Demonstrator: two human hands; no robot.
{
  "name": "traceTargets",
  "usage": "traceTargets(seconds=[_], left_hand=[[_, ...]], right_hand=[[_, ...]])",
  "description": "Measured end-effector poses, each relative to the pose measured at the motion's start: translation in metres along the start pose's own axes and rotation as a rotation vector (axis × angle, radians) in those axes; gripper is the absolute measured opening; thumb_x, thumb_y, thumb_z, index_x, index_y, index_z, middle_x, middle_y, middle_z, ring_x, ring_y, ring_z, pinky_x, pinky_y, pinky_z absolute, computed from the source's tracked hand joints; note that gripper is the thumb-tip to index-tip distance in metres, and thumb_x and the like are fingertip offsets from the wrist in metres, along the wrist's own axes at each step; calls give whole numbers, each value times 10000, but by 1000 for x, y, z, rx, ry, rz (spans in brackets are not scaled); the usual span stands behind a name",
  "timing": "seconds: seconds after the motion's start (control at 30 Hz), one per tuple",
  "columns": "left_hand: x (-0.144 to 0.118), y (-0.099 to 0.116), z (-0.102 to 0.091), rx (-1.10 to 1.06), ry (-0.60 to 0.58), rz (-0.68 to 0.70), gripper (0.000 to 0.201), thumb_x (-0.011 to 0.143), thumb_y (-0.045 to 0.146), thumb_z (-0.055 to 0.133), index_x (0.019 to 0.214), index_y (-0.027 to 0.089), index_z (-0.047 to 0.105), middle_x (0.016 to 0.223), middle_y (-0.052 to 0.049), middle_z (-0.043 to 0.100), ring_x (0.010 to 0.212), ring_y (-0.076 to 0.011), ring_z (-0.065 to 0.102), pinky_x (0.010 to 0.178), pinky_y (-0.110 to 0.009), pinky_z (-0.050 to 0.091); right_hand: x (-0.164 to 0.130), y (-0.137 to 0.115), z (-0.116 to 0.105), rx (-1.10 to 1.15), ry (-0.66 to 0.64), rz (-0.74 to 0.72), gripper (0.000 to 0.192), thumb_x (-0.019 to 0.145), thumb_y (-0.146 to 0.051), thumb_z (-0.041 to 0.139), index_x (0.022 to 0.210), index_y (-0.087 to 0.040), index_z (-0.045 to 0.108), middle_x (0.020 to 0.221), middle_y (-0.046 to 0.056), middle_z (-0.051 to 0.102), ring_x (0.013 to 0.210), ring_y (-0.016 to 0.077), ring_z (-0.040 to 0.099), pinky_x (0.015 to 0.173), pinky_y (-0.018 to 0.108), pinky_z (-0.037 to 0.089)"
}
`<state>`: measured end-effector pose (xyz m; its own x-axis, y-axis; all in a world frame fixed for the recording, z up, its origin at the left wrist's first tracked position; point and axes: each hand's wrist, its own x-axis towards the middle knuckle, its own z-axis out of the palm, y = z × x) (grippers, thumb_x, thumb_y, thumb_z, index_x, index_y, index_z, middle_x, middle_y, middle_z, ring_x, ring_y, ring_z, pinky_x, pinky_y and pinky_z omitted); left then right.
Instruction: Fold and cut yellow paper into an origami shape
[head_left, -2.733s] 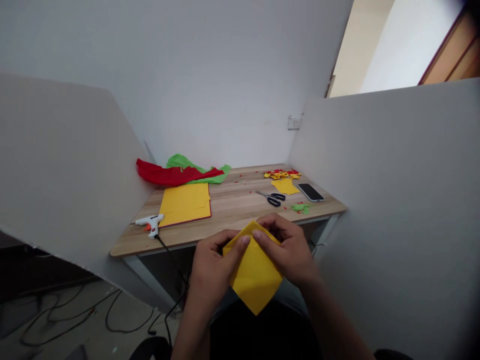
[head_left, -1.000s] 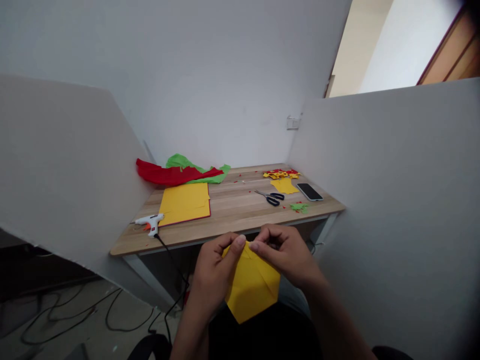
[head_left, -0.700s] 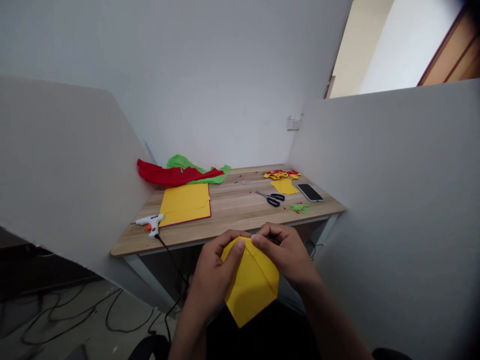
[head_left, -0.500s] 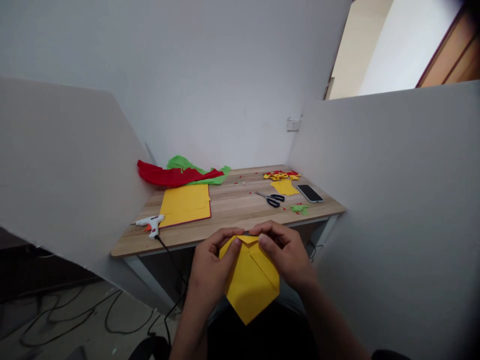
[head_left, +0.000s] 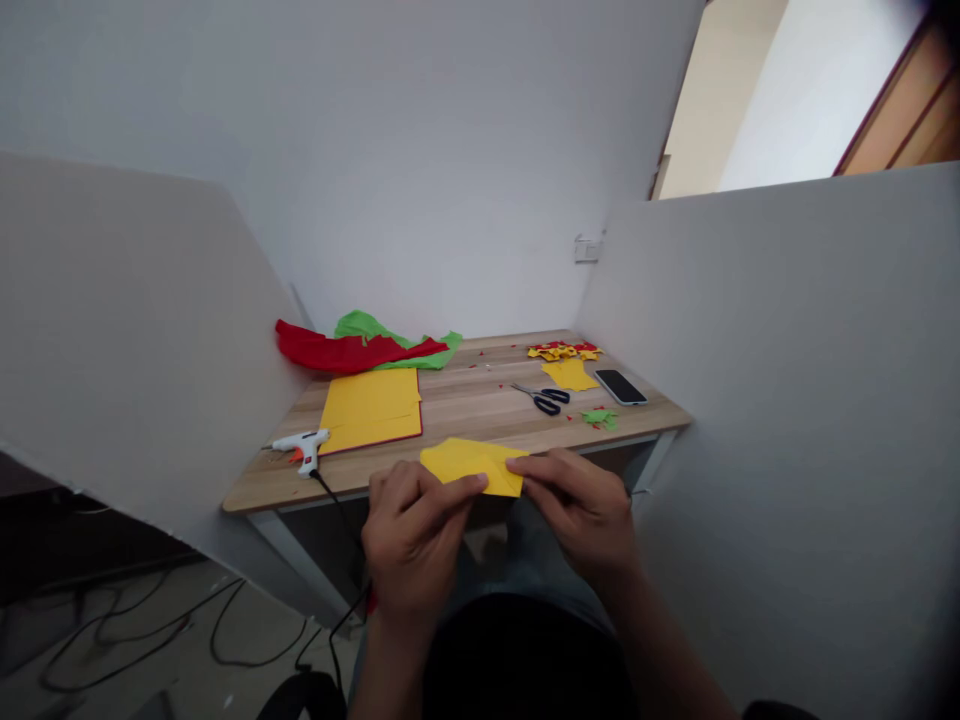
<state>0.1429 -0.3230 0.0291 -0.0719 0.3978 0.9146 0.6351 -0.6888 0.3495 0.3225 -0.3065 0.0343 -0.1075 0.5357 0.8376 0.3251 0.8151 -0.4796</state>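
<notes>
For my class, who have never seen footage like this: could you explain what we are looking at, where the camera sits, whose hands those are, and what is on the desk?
The camera is worn on a person's head and looks forward and down, so the two bare hands at the bottom are the wearer's own. The left hand and right hand together hold a folded yellow paper at the near edge of a wooden desk. On the desk lie a white glue gun, a yellow sheet, red and green paper at the back, black-handled scissors, a pile of paper scraps and a phone. Grey partitions stand on both sides.
</notes>
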Motion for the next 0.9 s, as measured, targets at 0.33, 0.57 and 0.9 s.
traceTargets(seconds=[0.33,0.57,0.9], left_hand=[[-6,-2,1,-181,6,-75,258,815,99,726,985,291,748,829,25,689,769,-136,634,744,-286,497],[-9,1,2,-339,-46,-120,309,811,71,716,1039,279,732,840,15,742,717,-125,684,671,-236,548],[2,0,-7,-369,-109,71,226,822,191,761,1043,233,734,927,-41,701,843,-164,662,711,-274,533]], right_hand=[[-2,-6,3,100,123,-192,308,869,-127,689,1114,-307,735,939,24,750,815,146,704,699,232,561],[-3,-5,1,107,120,-231,318,874,-124,674,1122,-316,729,962,37,716,816,158,682,674,260,561],[-1,-6,-1,198,90,-254,200,892,-313,695,1080,-279,754,1000,85,722,831,196,691,615,284,556]])
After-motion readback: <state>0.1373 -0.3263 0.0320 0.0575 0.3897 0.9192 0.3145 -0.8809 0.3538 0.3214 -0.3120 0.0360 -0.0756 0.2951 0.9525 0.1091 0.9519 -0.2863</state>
